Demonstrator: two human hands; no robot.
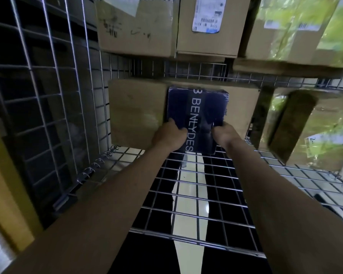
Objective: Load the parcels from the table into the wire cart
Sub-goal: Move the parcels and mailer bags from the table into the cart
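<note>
A dark blue parcel [196, 117] is gripped at its near corners by left hand [169, 134] and right hand [225, 135], fingers curled round it, against a cardboard box [137, 113] on the wire cart [186, 194] shelf.

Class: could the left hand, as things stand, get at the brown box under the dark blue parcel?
Probably yes: the left hand grips the dark blue parcel, bare brown box beside it.
</note>
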